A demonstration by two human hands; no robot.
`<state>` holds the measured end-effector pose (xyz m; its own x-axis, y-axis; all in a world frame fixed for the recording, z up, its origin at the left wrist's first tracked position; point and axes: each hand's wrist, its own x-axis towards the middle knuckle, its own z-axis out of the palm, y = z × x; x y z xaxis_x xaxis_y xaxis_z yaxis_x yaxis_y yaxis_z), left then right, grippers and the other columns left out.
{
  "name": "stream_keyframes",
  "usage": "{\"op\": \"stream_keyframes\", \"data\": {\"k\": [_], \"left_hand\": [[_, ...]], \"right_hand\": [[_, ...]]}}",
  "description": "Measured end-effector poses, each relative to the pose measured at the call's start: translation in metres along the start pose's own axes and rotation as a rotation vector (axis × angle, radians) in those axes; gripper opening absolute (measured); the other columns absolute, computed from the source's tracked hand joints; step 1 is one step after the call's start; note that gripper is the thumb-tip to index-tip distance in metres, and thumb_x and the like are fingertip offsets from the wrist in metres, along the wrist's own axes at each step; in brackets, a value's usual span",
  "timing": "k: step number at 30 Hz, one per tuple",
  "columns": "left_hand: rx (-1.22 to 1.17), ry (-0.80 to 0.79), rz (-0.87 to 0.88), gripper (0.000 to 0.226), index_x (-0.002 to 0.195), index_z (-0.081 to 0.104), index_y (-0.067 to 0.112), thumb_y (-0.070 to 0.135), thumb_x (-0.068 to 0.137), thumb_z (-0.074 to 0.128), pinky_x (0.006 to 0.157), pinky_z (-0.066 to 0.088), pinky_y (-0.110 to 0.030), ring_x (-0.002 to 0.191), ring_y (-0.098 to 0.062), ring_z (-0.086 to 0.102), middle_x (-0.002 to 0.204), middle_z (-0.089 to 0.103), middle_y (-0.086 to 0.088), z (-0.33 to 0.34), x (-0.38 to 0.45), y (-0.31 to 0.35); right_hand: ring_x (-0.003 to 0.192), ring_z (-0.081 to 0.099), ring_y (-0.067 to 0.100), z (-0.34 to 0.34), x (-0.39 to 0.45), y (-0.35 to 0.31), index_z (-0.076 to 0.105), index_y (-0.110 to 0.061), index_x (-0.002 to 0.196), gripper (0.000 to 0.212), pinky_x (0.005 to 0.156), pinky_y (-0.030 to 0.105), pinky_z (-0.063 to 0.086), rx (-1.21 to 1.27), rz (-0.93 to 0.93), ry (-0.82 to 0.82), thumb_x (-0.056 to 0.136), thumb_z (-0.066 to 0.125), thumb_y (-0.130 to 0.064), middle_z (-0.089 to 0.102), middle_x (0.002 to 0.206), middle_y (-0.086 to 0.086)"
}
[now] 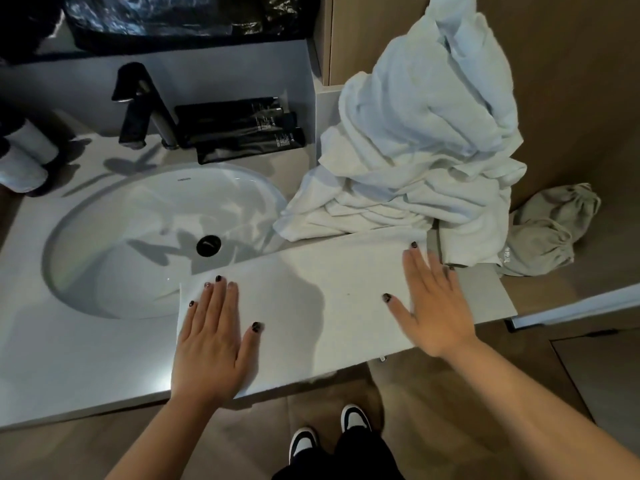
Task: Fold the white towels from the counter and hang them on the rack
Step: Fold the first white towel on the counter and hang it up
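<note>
**Both hands flat on folded towel at counter edge, slip risks ahead**

Left hand (pixel 211 344), about 7 o'clock in view: fingers straight and together, palm pressing flat on the left end of the folded towel (pixel 311 299). That end overlaps the sink (pixel 138 237) rim at 9 o'clock. Risk: a sideways smoothing stroke could push the corner into the basin, and if the bowl is wet it soaks.

Towel itself: white, flat, long strip running 8 to 3 o'clock along the counter (pixel 69 368) front, looks already folded lengthwise, edges fairly straight. The near edge seems to hang slightly past the counter lip at 6 o'clock, so it could slide to the floor when lifted.

Right hand (pixel 436 299), 4 o'clock: fingers spread, flat, pressing the towel's right end, gripping nothing. Slightly blurred.

Towel pile (pixel 415 140), 1 o'clock: crumpled, tall, leaning on the wall, touching the strip's far edge. Risk: dragging the strip could topple it. Rack not in view.
</note>
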<state>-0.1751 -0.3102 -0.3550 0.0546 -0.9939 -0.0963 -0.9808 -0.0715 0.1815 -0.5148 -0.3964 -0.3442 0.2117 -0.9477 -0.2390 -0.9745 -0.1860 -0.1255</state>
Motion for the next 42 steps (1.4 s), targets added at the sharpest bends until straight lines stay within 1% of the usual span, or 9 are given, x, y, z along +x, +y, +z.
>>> {"op": "stream_keyframes", "data": {"k": [5, 8, 10, 13, 18, 29, 36, 39, 42], "left_hand": [[-0.040, -0.026, 0.035, 0.078, 0.155, -0.008, 0.014, 0.062, 0.093, -0.001, 0.121, -0.015, -0.032, 0.149, -0.015, -0.022, 0.163, -0.015, -0.003, -0.010, 0.009, 0.001], [-0.069, -0.011, 0.127, 0.075, 0.154, -0.003, 0.013, 0.057, 0.094, 0.000, 0.120, -0.011, -0.036, 0.149, -0.017, -0.017, 0.163, -0.008, -0.004, -0.011, 0.034, 0.022], [-0.054, -0.005, 0.144, 0.072, 0.155, 0.001, 0.012, 0.053, 0.096, 0.003, 0.122, -0.008, -0.037, 0.150, -0.016, -0.012, 0.164, 0.000, -0.005, -0.007, 0.045, 0.036], [-0.053, 0.014, 0.072, 0.069, 0.157, 0.000, 0.018, 0.053, 0.098, 0.005, 0.123, -0.005, -0.038, 0.151, -0.015, -0.011, 0.165, -0.001, -0.003, -0.001, 0.045, 0.038], [-0.044, 0.009, -0.014, 0.074, 0.158, 0.003, 0.020, 0.059, 0.095, 0.004, 0.123, -0.003, -0.036, 0.152, -0.016, -0.005, 0.166, 0.004, -0.003, -0.006, 0.032, 0.016], [-0.023, 0.000, 0.025, 0.075, 0.158, 0.000, 0.015, 0.059, 0.098, 0.010, 0.123, -0.003, -0.048, 0.151, -0.023, -0.015, 0.165, -0.007, -0.007, -0.012, 0.004, -0.035], [0.135, 0.004, 0.544, 0.096, 0.156, 0.022, 0.014, 0.069, 0.083, 0.051, 0.108, 0.026, -0.068, 0.149, -0.039, 0.015, 0.163, 0.016, -0.015, 0.001, -0.030, 0.000], [0.207, -0.025, 0.494, 0.107, 0.155, 0.026, 0.015, 0.039, 0.065, 0.080, 0.105, 0.030, -0.072, 0.146, -0.044, 0.022, 0.161, 0.022, -0.018, 0.007, -0.029, -0.001], [0.195, 0.080, 0.519, 0.088, 0.153, 0.032, 0.016, 0.008, 0.071, 0.062, 0.105, 0.035, -0.069, 0.143, -0.046, 0.029, 0.157, 0.031, -0.019, 0.009, -0.032, -0.009]], "right_hand": [[0.151, -0.007, 0.024, -0.009, -0.004, -0.005, -0.004, -0.008, 0.156, 0.081, 0.122, 0.048, 0.001, -0.003, 0.097, 0.069, 0.090, 0.010, -0.053, -0.004, 0.164, 0.010], [0.149, 0.014, 0.034, -0.010, 0.012, -0.064, 0.022, -0.002, 0.153, 0.070, 0.118, 0.055, 0.019, -0.017, -0.182, 0.221, 0.089, 0.035, -0.026, 0.019, 0.161, 0.016], [0.150, 0.015, 0.031, -0.001, 0.028, -0.102, 0.026, -0.005, 0.153, 0.064, 0.119, 0.053, 0.019, 0.008, -0.402, 0.153, 0.092, 0.038, -0.020, 0.022, 0.161, 0.013], [0.152, -0.004, 0.019, 0.008, 0.045, -0.111, 0.008, -0.015, 0.157, 0.064, 0.123, 0.047, 0.002, -0.031, -0.450, 0.057, 0.098, 0.015, -0.039, 0.004, 0.165, 0.002], [0.147, -0.022, 0.010, 0.001, 0.048, -0.055, -0.009, -0.018, 0.156, 0.073, 0.121, 0.043, -0.008, -0.095, -0.285, 0.038, 0.097, 0.009, -0.058, -0.014, 0.163, -0.004], [0.144, -0.029, 0.009, -0.014, 0.034, -0.024, -0.021, -0.020, 0.152, 0.086, 0.121, 0.039, -0.012, 0.012, -0.236, -0.033, 0.084, -0.011, -0.073, -0.030, 0.159, -0.004], [0.150, -0.012, 0.032, 0.010, -0.018, -0.040, -0.005, -0.026, 0.157, 0.096, 0.116, 0.061, -0.005, -0.193, -0.624, -0.055, 0.086, 0.039, -0.073, -0.012, 0.164, 0.002], [0.150, 0.005, 0.038, 0.009, -0.018, -0.036, 0.003, -0.022, 0.158, 0.095, 0.113, 0.064, 0.017, -0.242, -0.619, 0.001, 0.080, 0.051, -0.048, 0.004, 0.165, 0.008], [0.148, 0.018, 0.037, 0.009, -0.023, -0.028, 0.016, -0.016, 0.157, 0.098, 0.110, 0.060, 0.030, -0.235, -0.598, 0.014, 0.073, 0.066, -0.027, 0.018, 0.162, 0.010]]}}
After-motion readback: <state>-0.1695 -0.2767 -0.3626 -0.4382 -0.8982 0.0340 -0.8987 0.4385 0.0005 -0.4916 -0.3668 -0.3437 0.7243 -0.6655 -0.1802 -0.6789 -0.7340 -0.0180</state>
